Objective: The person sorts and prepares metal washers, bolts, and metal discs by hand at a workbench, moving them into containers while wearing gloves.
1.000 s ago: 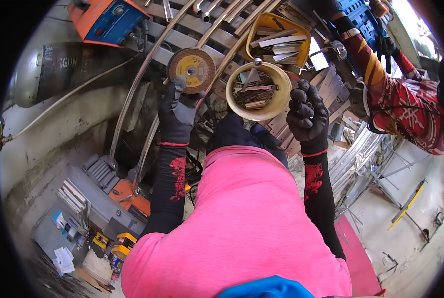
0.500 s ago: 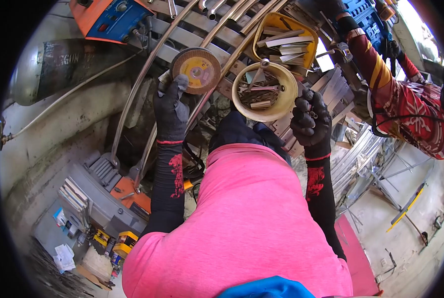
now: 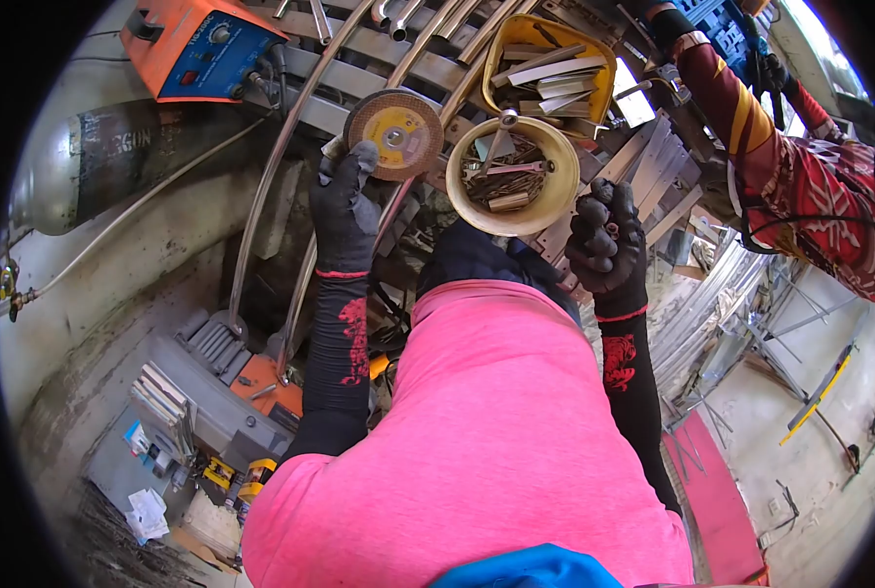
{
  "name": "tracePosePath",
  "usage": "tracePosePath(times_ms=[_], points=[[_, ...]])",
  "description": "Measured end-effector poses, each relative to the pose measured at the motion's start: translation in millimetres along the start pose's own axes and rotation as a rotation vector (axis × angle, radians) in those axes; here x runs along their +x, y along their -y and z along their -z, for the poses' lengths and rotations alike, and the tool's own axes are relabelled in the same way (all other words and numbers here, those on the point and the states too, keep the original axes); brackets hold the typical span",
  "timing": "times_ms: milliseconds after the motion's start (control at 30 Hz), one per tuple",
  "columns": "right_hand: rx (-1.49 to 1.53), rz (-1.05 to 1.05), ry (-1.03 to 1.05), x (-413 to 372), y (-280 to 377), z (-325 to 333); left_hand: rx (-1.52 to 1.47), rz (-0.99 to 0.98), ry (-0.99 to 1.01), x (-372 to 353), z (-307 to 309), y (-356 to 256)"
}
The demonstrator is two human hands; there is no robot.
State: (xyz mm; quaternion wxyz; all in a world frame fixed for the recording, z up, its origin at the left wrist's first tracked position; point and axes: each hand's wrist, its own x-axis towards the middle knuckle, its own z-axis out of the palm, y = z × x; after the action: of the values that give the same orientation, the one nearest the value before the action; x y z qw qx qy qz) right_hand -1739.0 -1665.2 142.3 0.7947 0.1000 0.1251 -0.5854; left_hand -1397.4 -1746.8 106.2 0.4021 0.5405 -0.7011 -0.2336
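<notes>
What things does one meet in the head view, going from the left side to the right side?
Cylinder → disc → bucket → right hand → other person's red shirt.

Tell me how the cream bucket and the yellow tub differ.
The cream bucket is round; the yellow tub is boxy with rounded corners. The cream bucket holds thin pieces and a spanner; the yellow tub holds mostly flat strips. The cream bucket sits nearer the pink shirt; the yellow tub lies beyond it. Both are open-topped.
</notes>
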Motion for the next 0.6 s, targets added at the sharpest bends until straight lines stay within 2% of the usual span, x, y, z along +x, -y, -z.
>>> tracePosePath(times_ms=[133,167,300,533,600], points=[[0.079,-0.042,-0.011,2.3,-2.5,-1.1,-0.064,0.082,0.001,-2.0,-0.8,-9.0],[0.078,-0.043,-0.011,2.9,-3.3,-2.1,-0.279,0.218,-0.043,-2.2,-2.7,-8.7],[0.088,-0.028,-0.031,4.9,-5.8,-6.5,-0.672,0.469,-0.095,-0.7,-4.7,-9.2],[0.096,-0.055,0.032,7.9,-6.4,-3.3,-0.798,0.536,-0.134,2.5,-5.6,-24.8],[0.119,-0.046,0.026,8.9,-9.0,-7.4,-0.931,0.674,-0.212,5.7,-6.0,-33.0]])
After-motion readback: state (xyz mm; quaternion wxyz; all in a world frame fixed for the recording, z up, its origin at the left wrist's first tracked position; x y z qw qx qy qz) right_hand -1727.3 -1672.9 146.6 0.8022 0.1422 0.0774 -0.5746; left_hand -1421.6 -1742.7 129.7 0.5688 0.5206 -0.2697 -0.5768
